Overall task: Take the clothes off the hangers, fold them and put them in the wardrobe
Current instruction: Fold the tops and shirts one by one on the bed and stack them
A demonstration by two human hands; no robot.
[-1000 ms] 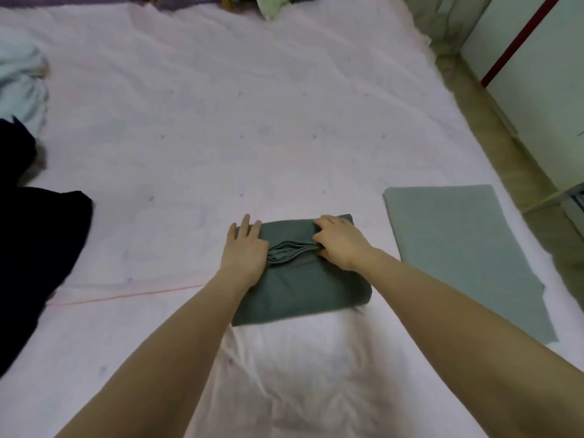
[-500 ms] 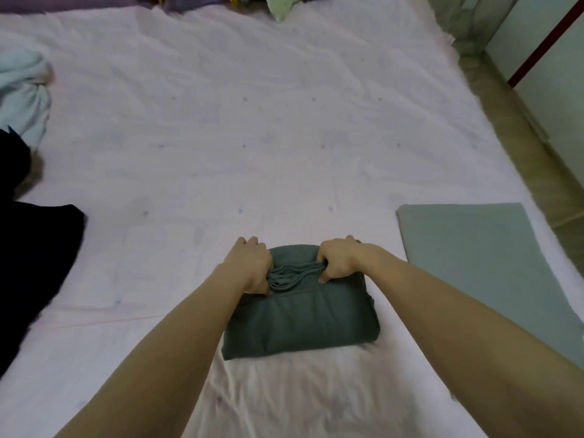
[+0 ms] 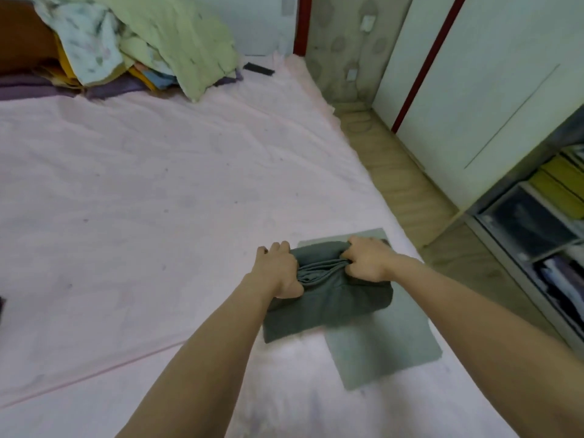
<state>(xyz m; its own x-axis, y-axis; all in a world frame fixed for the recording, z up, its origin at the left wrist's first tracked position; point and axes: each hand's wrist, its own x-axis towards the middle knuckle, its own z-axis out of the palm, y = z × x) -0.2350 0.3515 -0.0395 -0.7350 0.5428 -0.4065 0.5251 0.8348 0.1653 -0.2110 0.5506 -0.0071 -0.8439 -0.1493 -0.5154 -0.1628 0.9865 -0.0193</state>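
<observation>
A folded dark green garment (image 3: 328, 305) hangs lifted between both hands above the bed. My left hand (image 3: 278, 270) grips its left end and my right hand (image 3: 368, 259) grips its right end, fingers curled into the bunched top folds. Under it, partly covered, a folded pale green garment (image 3: 385, 346) lies flat on the pink bed sheet (image 3: 142, 216) near the bed's right edge. The open wardrobe (image 3: 543, 222) with shelves of stacked clothes stands at the right.
A heap of light green and patterned bedding (image 3: 142, 42) lies at the head of the bed. A strip of wooden floor (image 3: 410, 191) runs between the bed and the white sliding wardrobe doors (image 3: 489, 83).
Both hands closed on the dark green garment, lifted it off the sheet and carried it right, over the pale green one. The view swung up and right, so the wardrobe shows.
</observation>
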